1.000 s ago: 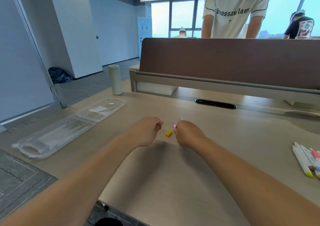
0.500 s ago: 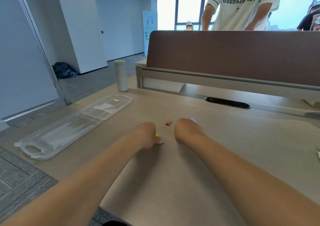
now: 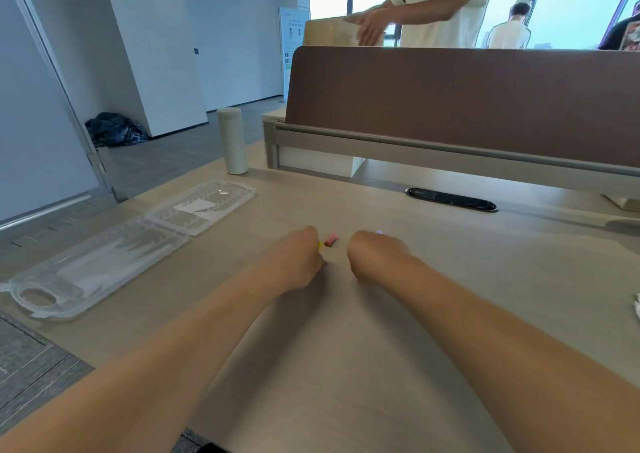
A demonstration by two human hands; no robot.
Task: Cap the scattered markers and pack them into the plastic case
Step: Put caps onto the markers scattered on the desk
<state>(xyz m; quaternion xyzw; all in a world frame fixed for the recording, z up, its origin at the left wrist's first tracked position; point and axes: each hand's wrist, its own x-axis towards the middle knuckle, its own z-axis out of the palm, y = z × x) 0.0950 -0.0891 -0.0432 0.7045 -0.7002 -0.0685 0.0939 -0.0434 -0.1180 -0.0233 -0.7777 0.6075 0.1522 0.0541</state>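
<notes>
My left hand (image 3: 298, 258) lies curled on the desk, and a bit of a yellow cap (image 3: 320, 244) shows at its fingertips. A small red cap (image 3: 330, 240) lies loose on the desk between my hands. My right hand (image 3: 374, 255) is curled too, with a small purple piece (image 3: 379, 232) peeking out past its knuckles. Whether that piece is a cap or a marker end is hidden. The clear plastic case (image 3: 104, 262) lies open at the left, its lid (image 3: 201, 210) folded out flat.
A white bottle (image 3: 232, 140) stands at the back left of the desk. A brown divider panel (image 3: 467, 102) closes off the back, with a black cable slot (image 3: 450, 200) before it. A person behind it handles a cardboard box (image 3: 332, 31). Something white (image 3: 635, 305) shows at the right edge.
My left hand put down the red cap and picked up the yellow one. The view swung left, so the markers on the right left the frame. The person behind reached for a box.
</notes>
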